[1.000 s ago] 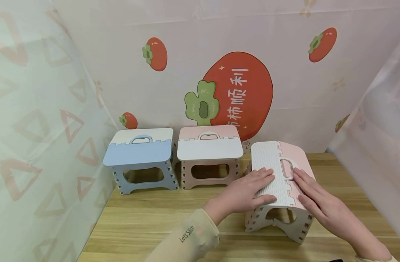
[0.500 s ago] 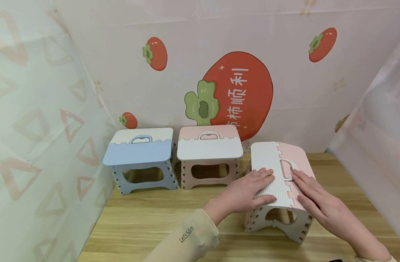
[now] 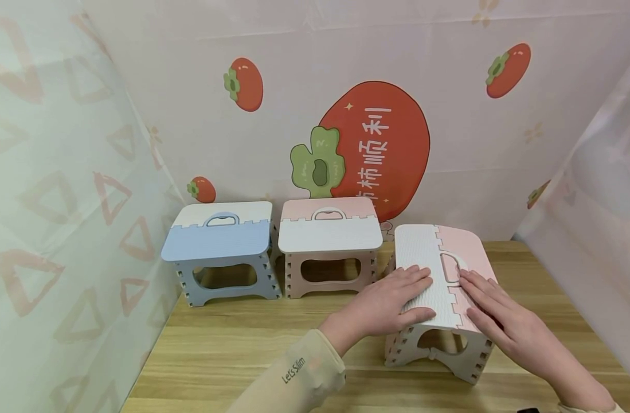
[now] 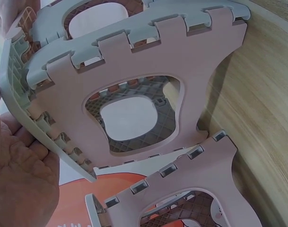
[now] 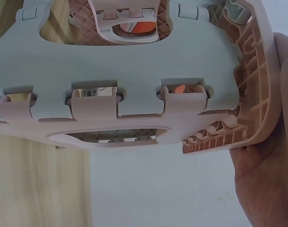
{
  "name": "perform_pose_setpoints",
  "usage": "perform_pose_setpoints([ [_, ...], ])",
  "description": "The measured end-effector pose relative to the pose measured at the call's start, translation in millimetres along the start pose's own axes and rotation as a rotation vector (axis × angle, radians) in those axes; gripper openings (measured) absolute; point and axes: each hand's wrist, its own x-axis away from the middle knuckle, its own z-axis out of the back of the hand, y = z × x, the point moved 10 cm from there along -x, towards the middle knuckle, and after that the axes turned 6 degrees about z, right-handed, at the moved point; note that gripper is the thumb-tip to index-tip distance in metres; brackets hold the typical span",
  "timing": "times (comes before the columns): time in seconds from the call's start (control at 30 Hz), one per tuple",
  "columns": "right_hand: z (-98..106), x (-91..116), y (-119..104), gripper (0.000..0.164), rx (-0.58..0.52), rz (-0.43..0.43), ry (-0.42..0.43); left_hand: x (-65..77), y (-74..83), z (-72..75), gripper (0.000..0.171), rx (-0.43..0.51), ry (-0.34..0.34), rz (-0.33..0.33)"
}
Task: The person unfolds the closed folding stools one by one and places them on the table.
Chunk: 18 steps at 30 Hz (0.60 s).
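Note:
A white-and-pink folding step stool [image 3: 417, 249] stands unfolded at the right of the table, turned sideways. My left hand [image 3: 387, 304] lies flat on the white half of its seat. On the pink half rests my right hand [image 3: 516, 330], fingers straight, fingertips beside the white carry handle [image 3: 450, 268]. From the left wrist, the stool's pink side leg [image 4: 191, 56] shows with its oval cut-out, and my left palm [image 4: 23, 175] is at the seat edge. The right wrist view catches the white end leg [image 5: 110, 66] and part of my right hand [image 5: 259, 184].
Two more unfolded stools stand in a row toward the back: a blue-and-white one [image 3: 216, 244] at left, and a pink-and-white one [image 3: 331, 235] in the middle. They are on a wood-grain table [image 3: 232, 350]. A printed cloth [image 3: 449, 143] hangs behind and at both sides.
The far edge of the stool's seat has shifted very slightly left and nearer. Both hands keep their places on it, the right one moving barely at all; the other stools stay put.

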Motion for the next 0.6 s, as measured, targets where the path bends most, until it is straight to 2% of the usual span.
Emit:
perform_pose_setpoints([
  [0.33, 1.3, -0.5, 1.4, 0.059, -0.001, -0.028, -0.004, -1.6, 0.4, 0.1, 0.068, -0.007, -0.006, 0.003],
  [0.6, -1.3, -2.3, 2.4, 0.058, 0.014, -0.055, -0.053, -1.2, -0.3, 0.2, 0.068, -0.024, -0.031, 0.021],
])
